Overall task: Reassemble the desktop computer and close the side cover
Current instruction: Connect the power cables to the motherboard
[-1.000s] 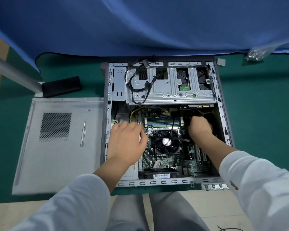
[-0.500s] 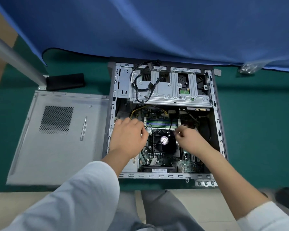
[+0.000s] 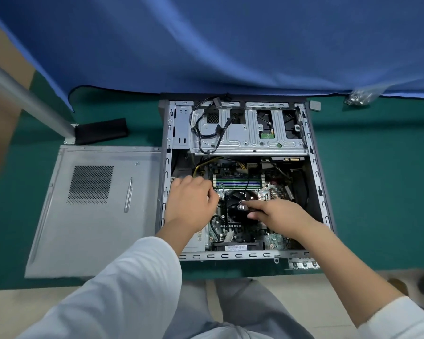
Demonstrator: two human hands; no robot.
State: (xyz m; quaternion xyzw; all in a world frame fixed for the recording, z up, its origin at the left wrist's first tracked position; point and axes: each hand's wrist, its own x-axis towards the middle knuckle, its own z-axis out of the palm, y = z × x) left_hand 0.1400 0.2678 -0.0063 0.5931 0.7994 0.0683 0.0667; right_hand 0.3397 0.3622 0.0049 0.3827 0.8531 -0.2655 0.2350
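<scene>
Two hands reach into the open desktop computer case (image 3: 313, 167), which lies on its side on the green table (image 3: 377, 192). The left hand (image 3: 190, 204) rests near the case's left wall, fingers curled; whether it holds anything cannot be told. The right hand (image 3: 279, 214) lies over the CPU fan (image 3: 235, 204), index finger extended. The side cover (image 3: 96, 228) lies left of the case, carrying a screwdriver (image 3: 128, 194). Blue cloth (image 3: 206, 45) hangs behind.

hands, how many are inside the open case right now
2. The left hand sits at the computer case's left side beside the memory slots; the right hand reaches over the CPU fan, fingers at its hub. None hidden.
</scene>
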